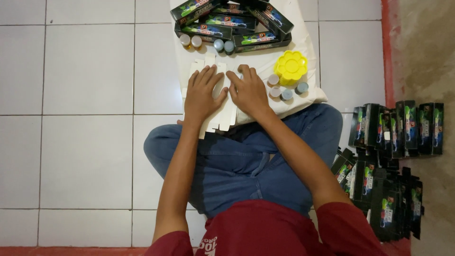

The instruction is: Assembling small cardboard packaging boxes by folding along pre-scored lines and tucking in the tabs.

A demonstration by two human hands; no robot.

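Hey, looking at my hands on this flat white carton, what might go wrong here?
1. The flat white carton overhangs the board's near edge onto your lap; pressing with the left hand and right hand may crease it or tip it.
2. The small jars sit close beside your right hand; a sideways sweep might knock them off the edge.

One view only, worn on the person's head, looks almost straight down over the crossed legs onto the white tiled floor (85,156). It sits close above the scene. The far edge lies at the top, the person's body at the near bottom edge.
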